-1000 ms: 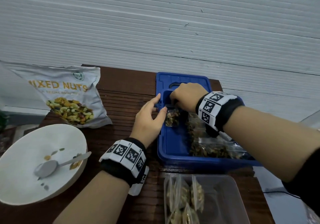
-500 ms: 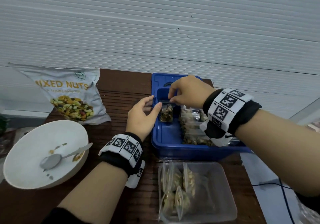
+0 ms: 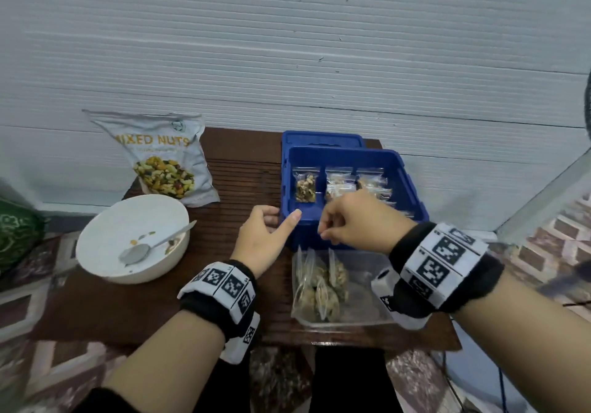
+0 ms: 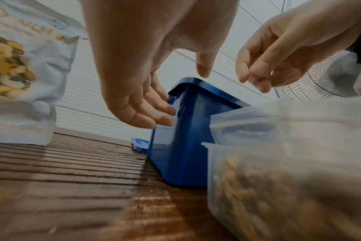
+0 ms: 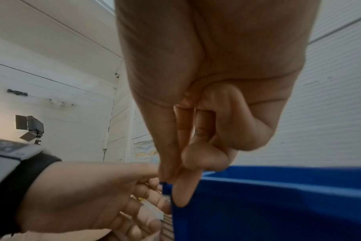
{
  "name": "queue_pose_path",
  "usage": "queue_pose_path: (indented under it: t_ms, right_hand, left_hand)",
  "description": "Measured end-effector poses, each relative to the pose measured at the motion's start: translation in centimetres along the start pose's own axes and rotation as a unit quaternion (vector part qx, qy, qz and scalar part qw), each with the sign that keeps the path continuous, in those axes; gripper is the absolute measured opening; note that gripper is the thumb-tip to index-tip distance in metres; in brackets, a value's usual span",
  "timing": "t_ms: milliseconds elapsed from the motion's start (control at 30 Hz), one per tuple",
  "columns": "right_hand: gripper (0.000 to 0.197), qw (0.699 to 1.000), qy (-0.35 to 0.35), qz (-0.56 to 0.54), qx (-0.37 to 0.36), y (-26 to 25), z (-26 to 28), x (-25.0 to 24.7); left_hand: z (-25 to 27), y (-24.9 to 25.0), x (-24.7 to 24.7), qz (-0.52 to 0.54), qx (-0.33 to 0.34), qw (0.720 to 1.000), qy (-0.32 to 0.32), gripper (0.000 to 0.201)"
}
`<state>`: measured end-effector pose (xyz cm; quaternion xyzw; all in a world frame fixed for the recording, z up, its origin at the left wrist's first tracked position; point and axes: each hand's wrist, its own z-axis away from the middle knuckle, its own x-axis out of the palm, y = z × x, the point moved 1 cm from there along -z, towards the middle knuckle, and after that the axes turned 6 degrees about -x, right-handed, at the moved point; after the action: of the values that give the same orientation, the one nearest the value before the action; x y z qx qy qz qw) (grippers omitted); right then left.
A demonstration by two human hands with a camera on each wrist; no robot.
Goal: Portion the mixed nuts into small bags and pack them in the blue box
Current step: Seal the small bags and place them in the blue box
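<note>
Bags (image 3: pixel 332 185) of nuts stand in rows inside the blue box (image 3: pixel 412 188), which sits at the centre right of the head view on a dark slatted desk (image 3: pixel 243 176). One bag at the box's left end (image 3: pixel 305 186) stands apart from the others, with bare blue floor below it. A blue lid (image 3: pixel 323 140) lies behind the box, against the white wall.

Left hand (image 3: pixel 263 236) rests at the box's lower left corner; its grip is spread and holds nothing, the fingers (image 4: pixel 155 112) straight and touching the box's outer wall (image 4: pixel 188 146) in the left wrist view, the thumb raised over the rim. Right hand (image 3: pixel 355 220) hangs over the box's near rim, its grip loosely curled with thumb and fingertips drawn together; no bag shows between them. In the right wrist view those fingertips (image 5: pixel 181 192) lie just at the box's corner (image 5: pixel 258 203); whether they touch it I cannot tell.

Below the box, at lower centre, a clear tub (image 3: pixel 367 316) holds more filled bags (image 3: pixel 319 288). At the left stands a white bowl (image 3: pixel 105 236) with a spoon (image 3: pixel 140 251) and a few nuts in it. A Mixed Nuts pouch (image 3: pixel 163 156) leans at upper left.
</note>
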<state>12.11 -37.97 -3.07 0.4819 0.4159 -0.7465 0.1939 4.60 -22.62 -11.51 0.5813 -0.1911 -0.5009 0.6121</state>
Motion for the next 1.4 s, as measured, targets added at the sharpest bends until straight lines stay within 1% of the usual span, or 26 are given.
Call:
queue_pose_path:
  t_ms: [67,133,167,233,300,367,433,500,567,633,700,767,867,967,1033,1167,1300,1400]
  right_hand:
    - [0.004,1.0,-0.016,-0.016,-0.003,0.0,1.1,1.7]
    - [0.007,0.999,-0.024,-0.036,-0.003,0.0,2.0,3.3]
    - [0.009,0.999,-0.021,-0.043,-0.001,0.0,2.3,4.0]
    - [0.008,0.999,-0.007,-0.043,0.004,0.2,2.7,5.1]
    - [0.012,0.999,0.002,-0.046,0.011,0.3,2.9,5.9]
    - [0.014,0.998,0.003,-0.054,0.02,0.4,3.0,6.4]
    - [0.017,0.998,0.009,-0.063,0.02,0.3,3.1,6.8]
    - [0.019,0.997,0.024,-0.067,0.016,0.2,3.2,6.8]
    - [0.018,0.997,0.031,-0.073,0.007,0.3,3.3,6.6]
    - [0.012,0.997,0.028,-0.072,-0.011,0.3,3.3,6.3]
    - [0.004,0.997,0.036,-0.065,-0.031,0.2,3.4,5.9]
    - [0.001,0.994,0.055,-0.086,-0.039,0.3,3.4,5.5]
    - [0.003,0.988,0.069,-0.136,-0.024,0.6,3.5,5.2]
    - [0.004,0.986,0.067,-0.154,-0.017,0.8,3.4,5.3]
    - [0.006,0.986,0.068,-0.148,-0.024,0.7,3.4,5.3]
    - [0.004,0.991,0.067,-0.106,-0.053,0.0,3.3,5.3]
    - [0.009,0.987,0.099,-0.098,-0.078,-0.1,3.2,5.1]
    - [0.008,0.984,0.121,-0.104,-0.077,0.0,3.0,5.2]
  left_hand:
    - [1.3,-0.6,-0.2,-0.042,-0.012,0.999,-0.018,0.046]
    - [2.3,-1.2,-0.4,-0.1,-0.019,0.992,-0.072,0.054]
    - [2.9,-1.5,-0.5,-0.116,-0.028,0.987,-0.104,0.057]
    - [3.9,-1.6,-0.7,-0.124,-0.053,0.978,-0.162,0.057]
    - [4.6,-1.7,-0.9,-0.157,-0.049,0.966,-0.198,0.048]
    - [5.1,-1.8,-1.1,-0.207,-0.016,0.955,-0.212,0.029]
    - [5.4,-1.7,-1.2,-0.232,0.02,0.949,-0.214,0.015]
    - [5.8,-1.3,-1.3,-0.237,0.049,0.947,-0.213,0.009]
    - [6.0,-0.8,-1.6,-0.227,0.075,0.947,-0.215,0.009]
    - [6.0,-0.1,-1.9,-0.208,0.091,0.949,-0.217,0.011]
    - [5.9,0.4,-2.2,-0.198,0.098,0.951,-0.215,0.013]
    - [5.7,0.6,-2.5,-0.187,0.095,0.956,-0.207,0.012]
    - [5.5,0.6,-2.9,-0.188,0.09,0.956,-0.208,0.01]
    - [5.5,0.7,-3.3,-0.207,0.11,0.951,-0.2,0.009]
    - [5.5,0.9,-3.3,-0.213,0.123,0.95,-0.19,0.009]
    - [5.2,1.1,-3.2,-0.214,0.125,0.95,-0.189,0.011]
    - [5.1,1.2,-3.0,-0.212,0.132,0.952,-0.176,0.008]
    - [5.1,1.1,-2.7,-0.172,0.146,0.959,-0.17,0.006]
